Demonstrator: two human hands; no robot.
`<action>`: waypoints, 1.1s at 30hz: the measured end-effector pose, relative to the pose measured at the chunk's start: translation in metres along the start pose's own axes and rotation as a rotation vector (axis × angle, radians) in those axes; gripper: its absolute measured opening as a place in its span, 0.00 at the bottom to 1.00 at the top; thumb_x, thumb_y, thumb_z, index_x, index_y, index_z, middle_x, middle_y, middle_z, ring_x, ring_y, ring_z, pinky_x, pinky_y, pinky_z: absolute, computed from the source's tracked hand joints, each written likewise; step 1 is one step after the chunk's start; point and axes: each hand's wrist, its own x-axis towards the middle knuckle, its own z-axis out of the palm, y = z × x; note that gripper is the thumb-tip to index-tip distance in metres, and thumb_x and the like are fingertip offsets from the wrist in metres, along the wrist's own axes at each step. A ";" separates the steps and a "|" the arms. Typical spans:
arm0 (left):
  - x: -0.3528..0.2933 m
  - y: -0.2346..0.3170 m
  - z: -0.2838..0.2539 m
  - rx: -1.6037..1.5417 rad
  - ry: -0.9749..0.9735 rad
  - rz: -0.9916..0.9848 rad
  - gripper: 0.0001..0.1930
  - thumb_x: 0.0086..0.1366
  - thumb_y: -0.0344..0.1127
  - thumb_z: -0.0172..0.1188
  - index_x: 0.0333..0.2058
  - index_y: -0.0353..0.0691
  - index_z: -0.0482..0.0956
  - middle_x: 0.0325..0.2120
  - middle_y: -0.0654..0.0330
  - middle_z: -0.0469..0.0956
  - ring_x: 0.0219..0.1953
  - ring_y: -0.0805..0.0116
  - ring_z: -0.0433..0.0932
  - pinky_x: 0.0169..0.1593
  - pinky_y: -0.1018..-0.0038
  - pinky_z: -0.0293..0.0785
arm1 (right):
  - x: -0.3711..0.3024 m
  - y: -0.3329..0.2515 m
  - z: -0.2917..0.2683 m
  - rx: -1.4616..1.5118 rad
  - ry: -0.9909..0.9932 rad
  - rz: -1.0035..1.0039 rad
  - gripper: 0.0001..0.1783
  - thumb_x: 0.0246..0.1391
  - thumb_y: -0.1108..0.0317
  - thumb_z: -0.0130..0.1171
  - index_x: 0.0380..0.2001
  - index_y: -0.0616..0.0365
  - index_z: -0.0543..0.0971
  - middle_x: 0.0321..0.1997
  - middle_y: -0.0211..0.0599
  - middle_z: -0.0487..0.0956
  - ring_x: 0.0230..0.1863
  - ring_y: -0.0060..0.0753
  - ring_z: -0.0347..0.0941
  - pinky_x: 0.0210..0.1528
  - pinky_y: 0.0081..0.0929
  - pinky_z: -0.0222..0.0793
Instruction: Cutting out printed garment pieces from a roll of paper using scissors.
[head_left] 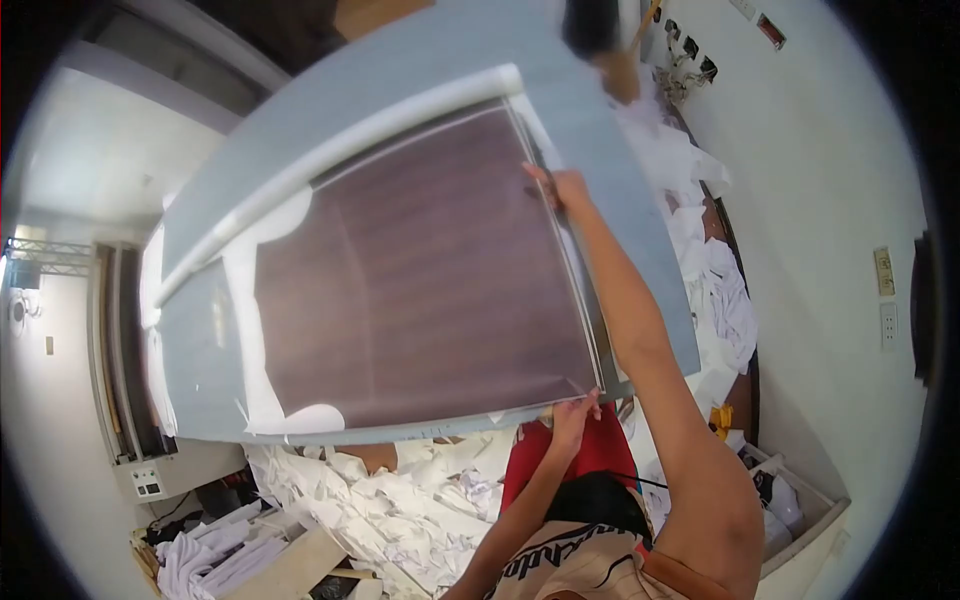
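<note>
By both hands, a big blue table [640,270]. Left of the right hand [560,188], a wide brown sheet [430,260], flat. Past both hands, a long white roll [400,112]. Between them, a thin strip [577,295]. Right hand bent over it — left hand [575,418] at the sheet's near corner. Gripping or touching — cannot tell.

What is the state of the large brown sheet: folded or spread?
Spread: the large brown sheet lies across the flat blue-grey table, its broad face showing.
</note>
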 end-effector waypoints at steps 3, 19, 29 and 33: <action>0.000 0.004 -0.001 0.013 0.018 0.052 0.06 0.69 0.32 0.64 0.35 0.36 0.80 0.24 0.62 0.78 0.25 0.72 0.76 0.32 0.75 0.73 | 0.014 -0.022 0.011 -0.057 0.004 0.015 0.32 0.43 0.44 0.78 0.10 0.54 0.71 0.11 0.29 0.69 0.10 0.23 0.62 0.15 0.25 0.54; 0.022 0.155 0.142 0.765 0.222 -0.081 0.21 0.67 0.51 0.65 0.34 0.34 0.87 0.16 0.59 0.80 0.17 0.72 0.77 0.24 0.72 0.73 | 0.122 -0.121 -0.106 -0.455 -0.470 0.110 0.32 0.42 0.39 0.77 0.13 0.51 0.71 0.12 0.27 0.70 0.11 0.22 0.64 0.15 0.25 0.59; 0.493 0.475 0.230 0.925 1.453 0.831 0.46 0.63 0.55 0.65 0.71 0.37 0.56 0.66 0.18 0.49 0.70 0.24 0.50 0.70 0.47 0.52 | 0.202 -0.092 -0.140 -0.491 -0.748 0.051 0.32 0.46 0.43 0.76 0.08 0.52 0.71 0.08 0.25 0.68 0.09 0.19 0.63 0.14 0.22 0.55; 0.592 0.485 0.315 0.655 1.338 0.518 0.48 0.60 0.58 0.66 0.72 0.40 0.55 0.67 0.16 0.33 0.71 0.20 0.40 0.69 0.37 0.45 | 0.247 -0.090 -0.219 -0.193 -0.793 0.288 0.21 0.53 0.55 0.73 0.18 0.55 0.75 0.11 0.25 0.69 0.10 0.18 0.61 0.13 0.22 0.53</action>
